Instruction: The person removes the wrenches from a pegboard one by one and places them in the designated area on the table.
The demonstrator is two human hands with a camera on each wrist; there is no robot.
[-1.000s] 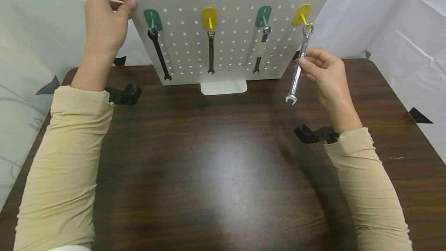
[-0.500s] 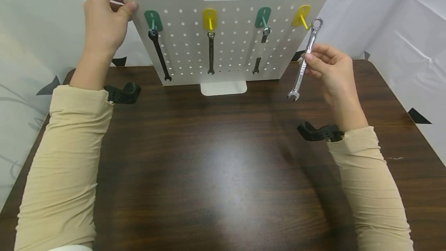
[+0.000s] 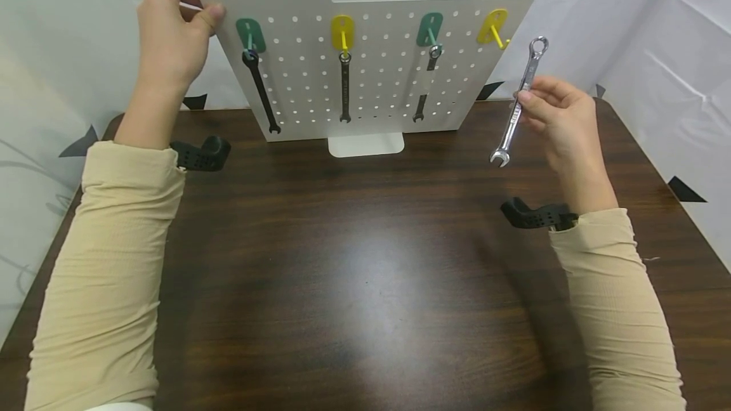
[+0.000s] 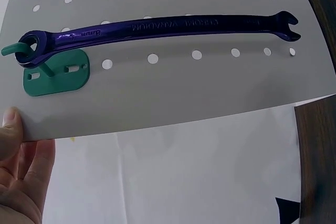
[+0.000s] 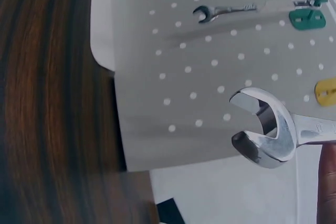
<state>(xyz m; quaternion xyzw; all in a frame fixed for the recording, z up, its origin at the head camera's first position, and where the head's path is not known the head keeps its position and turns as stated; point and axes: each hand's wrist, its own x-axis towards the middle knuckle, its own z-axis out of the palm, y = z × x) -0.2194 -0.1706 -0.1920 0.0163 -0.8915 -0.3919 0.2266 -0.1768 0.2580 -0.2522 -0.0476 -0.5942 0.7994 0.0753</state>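
My left hand [image 3: 174,33] grips the upper left corner of a grey pegboard [image 3: 377,94], thumb in front and fingers behind. To the right of the board, my right hand [image 3: 562,116] pinches a shiny combination wrench [image 3: 521,97] by its middle, ring end up. Its open end [image 5: 270,129] looms large in the right wrist view. The rightmost yellow hook [image 3: 492,27] bears nothing. A dark combination wrench [image 4: 157,27] hangs by its ring on the left green hook [image 4: 58,74]. Two more wrenches hang from the middle yellow hook [image 3: 342,32] and the other green hook [image 3: 429,29].
The pegboard stands on a white base foot [image 3: 365,146] at the back of a dark wooden table [image 3: 342,259]. White sheeting [image 3: 645,37] covers the walls behind and to the right. Black wrist mounts [image 3: 537,215] sit on both forearms.
The shiny wrench has come off the rightmost yellow hook. My right hand has carried it to the right, away from the board. My left hand stays on the corner.
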